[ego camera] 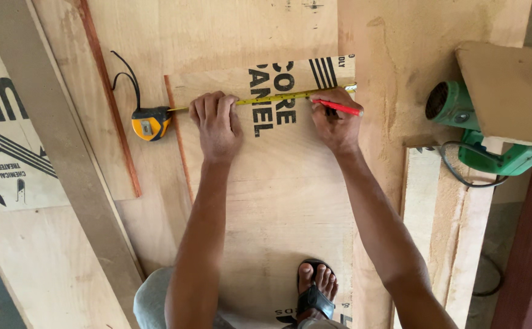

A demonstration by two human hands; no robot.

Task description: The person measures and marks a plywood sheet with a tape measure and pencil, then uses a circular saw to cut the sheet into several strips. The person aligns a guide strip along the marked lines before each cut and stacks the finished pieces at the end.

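Two hands on a rectangular pale plywood panel (pixel 278 201), marking.
Left hand (pixel 217 122) flat, pinning thin springy yellow tape blade (pixel 272 97) near far edge; right hand (pixel 336 122) gripping slim red pencil (pixel 339 107); stiff, light board.

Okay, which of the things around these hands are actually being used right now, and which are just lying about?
In use: left hand pressing yellow tape blade to plywood panel; tape measure case; right hand holding red pencil.

Lying about: green power tool; reddish wood strip; printed board.
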